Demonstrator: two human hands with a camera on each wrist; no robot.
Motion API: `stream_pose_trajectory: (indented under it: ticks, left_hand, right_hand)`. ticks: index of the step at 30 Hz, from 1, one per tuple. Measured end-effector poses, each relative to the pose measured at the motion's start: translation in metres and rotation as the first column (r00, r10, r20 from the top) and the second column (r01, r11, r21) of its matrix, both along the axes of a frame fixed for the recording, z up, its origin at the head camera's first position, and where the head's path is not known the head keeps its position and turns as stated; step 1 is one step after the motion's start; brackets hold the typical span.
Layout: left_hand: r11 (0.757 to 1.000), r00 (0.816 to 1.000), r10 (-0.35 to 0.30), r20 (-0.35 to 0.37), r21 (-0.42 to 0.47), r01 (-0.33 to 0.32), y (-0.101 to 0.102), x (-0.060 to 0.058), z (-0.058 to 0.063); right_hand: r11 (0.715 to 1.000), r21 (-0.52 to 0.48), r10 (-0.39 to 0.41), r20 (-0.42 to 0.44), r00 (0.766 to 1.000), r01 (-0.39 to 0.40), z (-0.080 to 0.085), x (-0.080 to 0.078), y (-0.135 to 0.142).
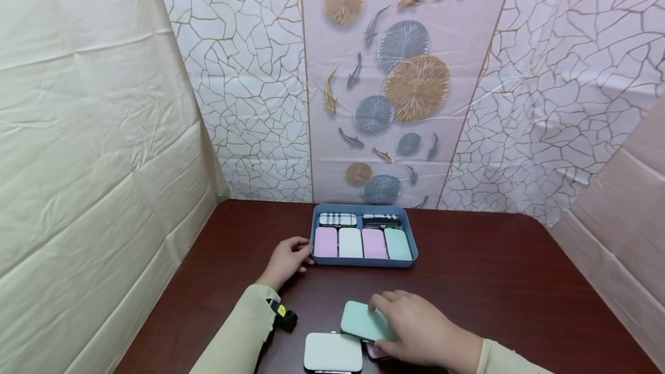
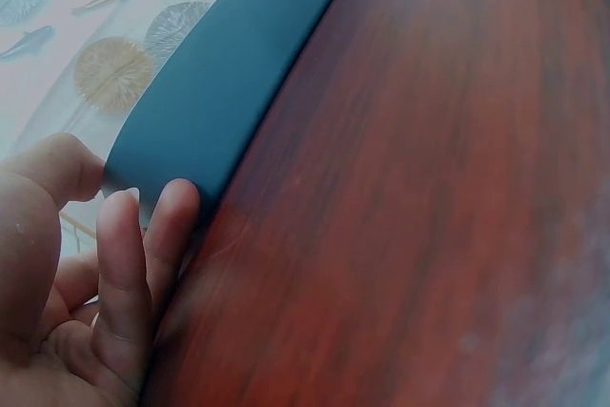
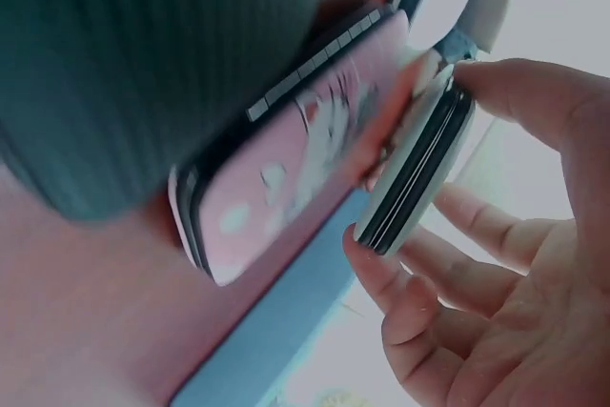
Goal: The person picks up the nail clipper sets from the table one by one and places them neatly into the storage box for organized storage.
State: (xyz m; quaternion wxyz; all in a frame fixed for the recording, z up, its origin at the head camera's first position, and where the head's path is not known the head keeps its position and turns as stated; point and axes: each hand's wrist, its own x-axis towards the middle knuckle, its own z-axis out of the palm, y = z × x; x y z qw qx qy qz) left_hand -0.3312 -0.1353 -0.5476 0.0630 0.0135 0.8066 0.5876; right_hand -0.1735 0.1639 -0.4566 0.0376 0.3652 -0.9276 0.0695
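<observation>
My right hand (image 1: pixel 415 325) pinches a flat mint-green case (image 1: pixel 363 321) between thumb and fingers, near the front of the table. Seen edge-on in the right wrist view, the held case (image 3: pixel 419 169) has rounded ends and a dark seam. A pink case (image 3: pixel 300 159) with a printed picture lies close by, mostly hidden under the mint one in the head view. To its left sits a white case (image 1: pixel 332 352), overlapped at one corner. Fingertips of my left hand (image 1: pixel 286 258) touch the left front corner of a blue tray (image 1: pixel 363 261); the thumb is at its rim (image 2: pixel 114 145).
Inside the tray stand two plaid cases (image 1: pixel 337 219) at the back, with pink, white and mint cases (image 1: pixel 398 244) in a front row. The tray is near the table's back edge, before a patterned cloth (image 1: pixel 260 103). A dark ribbed shape (image 3: pixel 143 73) fills part of the right wrist view.
</observation>
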Motion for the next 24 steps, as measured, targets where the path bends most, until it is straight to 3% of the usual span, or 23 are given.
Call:
stream_pose_trajectory:
  ticks: [12,18,24]
  left_hand:
    - [1.000,1.000,-0.004,-0.007,0.008,0.004,-0.002,0.000,-0.001]
    - [1.000,1.000,0.002,-0.006,0.010,-0.002,-0.002,-0.001,-0.001]
    - [1.000,1.000,-0.004,-0.007,0.004,0.004,-0.002,0.001,-0.002]
  right_hand:
    - [0.994,-0.072,-0.080,0.033,0.996,0.082,0.026,-0.036,0.004]
    - [0.986,-0.086,-0.141,0.014,0.990,0.142,0.032,-0.066,-0.001]
    - [0.973,-0.085,-0.210,0.064,0.976,0.215,0.031,-0.102,-0.010]
